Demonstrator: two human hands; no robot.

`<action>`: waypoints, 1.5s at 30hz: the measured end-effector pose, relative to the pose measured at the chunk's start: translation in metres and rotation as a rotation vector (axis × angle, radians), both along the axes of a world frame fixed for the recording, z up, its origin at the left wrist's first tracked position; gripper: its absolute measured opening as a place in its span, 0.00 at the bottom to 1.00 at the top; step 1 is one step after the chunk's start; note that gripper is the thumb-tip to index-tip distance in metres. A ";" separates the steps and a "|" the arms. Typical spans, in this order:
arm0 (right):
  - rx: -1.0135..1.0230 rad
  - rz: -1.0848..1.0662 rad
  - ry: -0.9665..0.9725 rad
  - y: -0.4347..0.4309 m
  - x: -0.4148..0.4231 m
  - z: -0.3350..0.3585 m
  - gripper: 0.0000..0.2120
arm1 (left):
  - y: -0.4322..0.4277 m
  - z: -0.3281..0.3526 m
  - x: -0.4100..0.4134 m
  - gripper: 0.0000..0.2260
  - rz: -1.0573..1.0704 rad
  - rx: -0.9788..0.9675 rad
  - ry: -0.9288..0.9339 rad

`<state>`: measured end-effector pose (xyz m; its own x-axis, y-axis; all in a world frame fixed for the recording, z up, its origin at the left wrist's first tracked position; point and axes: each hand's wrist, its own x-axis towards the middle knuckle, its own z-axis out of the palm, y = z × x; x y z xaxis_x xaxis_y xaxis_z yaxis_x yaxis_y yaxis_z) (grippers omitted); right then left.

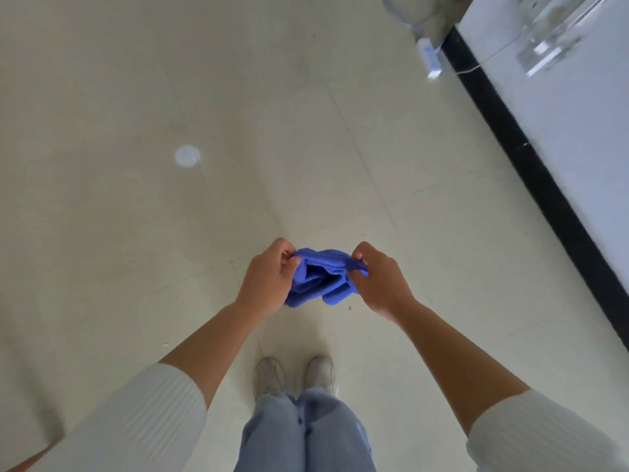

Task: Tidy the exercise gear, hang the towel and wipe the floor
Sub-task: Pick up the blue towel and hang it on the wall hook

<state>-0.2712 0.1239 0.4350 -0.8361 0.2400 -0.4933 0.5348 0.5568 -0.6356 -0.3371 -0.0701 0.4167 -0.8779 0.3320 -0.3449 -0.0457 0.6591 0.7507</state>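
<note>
A bunched blue towel (321, 279) hangs between both my hands, above the pale tiled floor (136, 97). My left hand (269, 277) pinches its left edge with curled fingers. My right hand (377, 277) pinches the right edge the same way. The cloth sags in folds between them, roughly at waist height, in front of my feet (294, 374).
A black skirting strip (531, 165) runs along a white wall on the right. A white power strip (429, 59) with a cable lies on the floor at the top right, next to blurred pale objects. A round bright spot (186, 155) shows on the tiles at left.
</note>
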 end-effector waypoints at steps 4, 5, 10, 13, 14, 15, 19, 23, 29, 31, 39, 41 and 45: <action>-0.035 -0.073 0.067 0.007 0.012 0.157 0.03 | 0.011 0.153 0.007 0.04 -0.024 0.036 0.111; -0.029 -0.089 0.083 0.007 0.019 0.192 0.03 | 0.013 0.184 0.013 0.04 -0.027 0.041 0.131; -0.005 -0.196 0.152 0.007 0.057 0.310 0.02 | 0.026 0.291 0.039 0.05 -0.109 0.098 0.187; -0.015 -0.265 0.171 0.015 0.082 0.357 0.06 | 0.040 0.334 0.042 0.05 -0.269 0.133 0.221; -0.012 -0.287 0.171 0.020 0.090 0.371 0.07 | 0.046 0.347 0.042 0.05 -0.328 0.141 0.236; -0.003 -0.314 0.171 0.024 0.100 0.384 0.08 | 0.052 0.360 0.042 0.05 -0.384 0.152 0.253; 0.016 -0.456 0.218 0.042 0.145 0.429 0.07 | 0.086 0.409 0.052 0.06 -0.589 0.218 0.320; 0.038 -0.611 0.296 0.057 0.203 0.466 0.03 | 0.128 0.452 0.084 0.05 -0.756 0.294 0.332; 0.063 -0.872 0.402 0.079 0.316 0.515 0.02 | 0.200 0.510 0.166 0.04 -1.052 0.416 0.298; 0.103 -0.947 0.422 0.086 0.359 0.528 0.01 | 0.224 0.528 0.201 0.03 -1.128 0.457 0.271; 0.246 -1.251 0.510 0.103 0.566 0.572 0.07 | 0.313 0.574 0.410 0.18 -1.406 0.547 0.215; 0.307 -1.328 0.507 0.108 0.623 0.579 0.10 | 0.328 0.583 0.476 0.13 -1.448 0.564 0.153; 0.436 -1.463 0.479 0.111 0.740 0.590 0.14 | 0.345 0.596 0.601 0.10 -1.570 0.586 0.162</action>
<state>0.4685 0.2352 1.0247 0.1784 0.9826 0.0520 0.5536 -0.0565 -0.8308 0.2635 0.2752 1.0122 0.3925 0.9005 0.1874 0.4349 -0.3612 0.8249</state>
